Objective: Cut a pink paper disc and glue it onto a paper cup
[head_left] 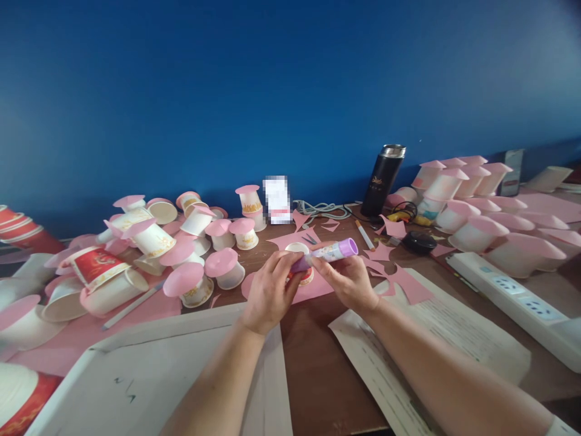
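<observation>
Both of my hands are closed around a purple tube with a printed label, which looks like a glue stick (333,250). My left hand (275,290) grips its left end, and my right hand (347,280) pinches its middle, with the round purple end pointing right. Behind and below the tube stands a small red-and-white paper cup (297,247), partly hidden by my fingers. The cup is over pink paper (318,292) on the brown table. Scissors (310,238) lie just behind, with only part of them showing.
Paper cups with pink paper discs (221,263) crowd the left; more cups with pink tops (476,230) stand at right. A black thermos (384,180), a phone-like screen (278,200), a computer mouse (419,242), a power strip (512,303) and a white board (181,375) surround my hands.
</observation>
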The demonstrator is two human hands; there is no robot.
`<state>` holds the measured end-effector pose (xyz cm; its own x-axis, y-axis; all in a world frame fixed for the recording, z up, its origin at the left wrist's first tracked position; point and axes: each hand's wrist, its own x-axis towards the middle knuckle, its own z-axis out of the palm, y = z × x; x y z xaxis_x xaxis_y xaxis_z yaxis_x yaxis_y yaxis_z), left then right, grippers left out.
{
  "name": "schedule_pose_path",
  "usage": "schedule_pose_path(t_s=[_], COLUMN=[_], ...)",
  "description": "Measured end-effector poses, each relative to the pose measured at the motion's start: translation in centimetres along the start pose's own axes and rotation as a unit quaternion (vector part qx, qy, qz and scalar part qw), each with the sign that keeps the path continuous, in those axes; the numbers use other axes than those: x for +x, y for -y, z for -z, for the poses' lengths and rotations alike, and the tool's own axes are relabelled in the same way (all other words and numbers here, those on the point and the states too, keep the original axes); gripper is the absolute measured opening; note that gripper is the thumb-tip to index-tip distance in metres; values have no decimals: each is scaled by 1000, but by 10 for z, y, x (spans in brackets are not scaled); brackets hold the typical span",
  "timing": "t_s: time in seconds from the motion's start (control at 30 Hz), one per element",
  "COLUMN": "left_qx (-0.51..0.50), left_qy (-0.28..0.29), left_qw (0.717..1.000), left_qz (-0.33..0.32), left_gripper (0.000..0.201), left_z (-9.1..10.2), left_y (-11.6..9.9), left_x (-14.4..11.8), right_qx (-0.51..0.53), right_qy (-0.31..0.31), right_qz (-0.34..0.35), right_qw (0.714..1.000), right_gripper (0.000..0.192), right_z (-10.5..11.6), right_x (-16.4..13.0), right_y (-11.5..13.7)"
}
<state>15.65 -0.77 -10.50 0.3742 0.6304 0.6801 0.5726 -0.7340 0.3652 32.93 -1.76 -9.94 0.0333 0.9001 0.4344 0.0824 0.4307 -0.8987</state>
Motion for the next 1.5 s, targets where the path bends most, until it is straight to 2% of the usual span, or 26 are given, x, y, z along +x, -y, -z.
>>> schedule_pose_path(t_s=[0.2, 0.3, 0.63, 0.97, 1.27, 1.37, 1.5], left_qx=[-31, -34, -68, -49, -21, -10, -10], left_qy=[-14, -25, -33, -68, -84, -68, -36], left_qw=[999, 999, 997, 996, 996, 998, 999], left_qz=[5, 4, 9, 4, -7, -10, -15], left_gripper=[29, 31, 26, 25, 24, 25, 30], left_z=[1, 1, 3, 2, 1, 4, 16], left_y=[-1, -2, -7, -10, -20, -21, -11], left_x=[0, 0, 1, 0, -2, 1, 6], right_qx=[55, 62, 61, 36, 82, 83, 121], right_qy=[3, -3, 19, 12, 22, 10, -36], right_qz=[-40, -38, -53, -43, -3, -6, -68], right_qw=[998, 997, 997, 998, 996, 996, 990], right_gripper=[33, 28, 28, 29, 20, 19, 33], right_z=[-1, 0, 2, -6, -10, -11, -10], right_x=[0, 1, 3, 0, -5, -5, 3], right_y=[10, 14, 10, 7, 15, 14, 1])
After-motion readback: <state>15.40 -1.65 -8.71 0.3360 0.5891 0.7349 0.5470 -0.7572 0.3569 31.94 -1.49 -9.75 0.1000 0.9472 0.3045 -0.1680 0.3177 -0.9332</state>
